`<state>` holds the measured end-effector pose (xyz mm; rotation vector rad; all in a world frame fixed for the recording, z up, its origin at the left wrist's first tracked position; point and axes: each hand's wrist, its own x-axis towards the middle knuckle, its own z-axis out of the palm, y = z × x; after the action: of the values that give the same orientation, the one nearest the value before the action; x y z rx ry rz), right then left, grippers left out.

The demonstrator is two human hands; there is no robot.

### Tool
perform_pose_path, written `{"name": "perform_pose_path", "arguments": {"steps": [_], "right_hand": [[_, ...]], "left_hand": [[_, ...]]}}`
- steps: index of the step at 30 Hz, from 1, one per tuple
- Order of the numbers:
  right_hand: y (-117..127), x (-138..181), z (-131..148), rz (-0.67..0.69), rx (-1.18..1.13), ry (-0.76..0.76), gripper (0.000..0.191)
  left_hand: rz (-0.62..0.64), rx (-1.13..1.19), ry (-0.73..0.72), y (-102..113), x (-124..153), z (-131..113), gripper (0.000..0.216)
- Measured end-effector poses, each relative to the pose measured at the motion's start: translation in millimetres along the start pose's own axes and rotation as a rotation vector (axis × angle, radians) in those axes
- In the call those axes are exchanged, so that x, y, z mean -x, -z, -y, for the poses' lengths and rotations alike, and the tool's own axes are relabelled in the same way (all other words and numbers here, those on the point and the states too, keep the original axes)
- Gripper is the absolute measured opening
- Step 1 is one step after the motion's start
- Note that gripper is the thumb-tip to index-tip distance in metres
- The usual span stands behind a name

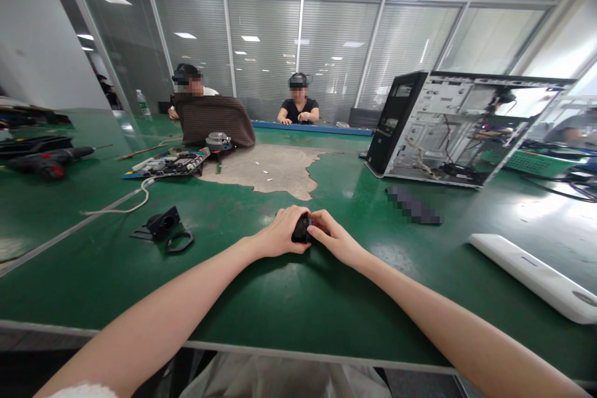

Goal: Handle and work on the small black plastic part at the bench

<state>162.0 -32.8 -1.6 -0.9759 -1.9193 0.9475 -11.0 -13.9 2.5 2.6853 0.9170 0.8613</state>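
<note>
My left hand (282, 233) is wrapped over a small black part (300, 229) just above the green table top, its fingers closed round the part's left side and top. From the other side, my right hand (333, 236) grips the part's right edge with thumb and bent fingers. Much of the part is hidden by my hands, so its exact kind cannot be made out. On the table to the left lie a black plastic bracket (162, 222) with a round opening and a black angular ring (180, 241), both apart from my hands.
An opened computer case (396, 127) stands at the right. Nearer lies a long white panel (532, 273). A circuit board (170, 163), a white cable (140, 202) and a power drill (51, 161) are on the left. Two people (299, 106) sit across the table (261, 317).
</note>
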Motion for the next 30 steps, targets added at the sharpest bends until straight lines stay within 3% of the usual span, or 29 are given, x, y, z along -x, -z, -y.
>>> {"name": "perform_pose_path", "arguments": {"steps": [5, 17, 23, 30], "right_hand": [[1.7, 3.1, 4.8, 0.059, -0.053, 0.077, 0.018], [-1.8, -3.6, -2.0, -0.018, -0.065, -0.020, 0.021], [1.0, 4.6, 4.6, 0.031, -0.031, 0.068, 0.021], [-1.8, -1.6, -0.3, -0.018, -0.093, -0.019, 0.017]], "left_hand": [[-0.010, -0.013, 0.011, -1.6, 0.3, 0.6, 0.054], [-0.015, -0.005, 0.012, 0.6, 0.2, -1.5, 0.054], [-0.027, -0.009, 0.005, -0.9, 0.8, 0.3, 0.057], [-0.027, -0.009, 0.002, -0.6, 0.9, -0.2, 0.056]]}}
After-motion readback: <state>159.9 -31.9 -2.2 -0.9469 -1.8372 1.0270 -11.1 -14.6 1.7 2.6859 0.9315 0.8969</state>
